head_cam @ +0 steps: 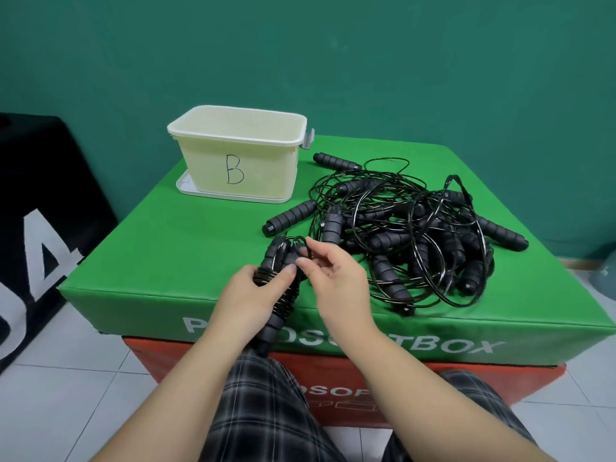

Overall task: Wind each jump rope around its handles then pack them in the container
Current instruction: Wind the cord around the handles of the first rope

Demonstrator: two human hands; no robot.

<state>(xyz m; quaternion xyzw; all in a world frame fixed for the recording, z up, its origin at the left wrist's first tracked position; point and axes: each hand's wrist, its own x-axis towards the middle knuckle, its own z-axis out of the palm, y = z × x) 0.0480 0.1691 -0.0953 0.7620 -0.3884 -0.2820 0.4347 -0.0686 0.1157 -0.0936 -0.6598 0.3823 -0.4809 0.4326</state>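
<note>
Presently, one jump rope bundle point(276, 281), handles paired and cord coiled round the middle, held over the near edge of the green worktop point(186, 241). Left hand point(248, 291) grips the coils, thumb pressed on top. Right hand point(330, 278) pinches the last loose loop point(301, 245) at the handle tops. Container point(238, 155), marked B, stands at the far left, apparently unfilled. Tangled pile of ropes point(416, 235) lies to the right. Risk: the stiff cord looks springy; if the end is not tucked, the coils may unwind.
</note>
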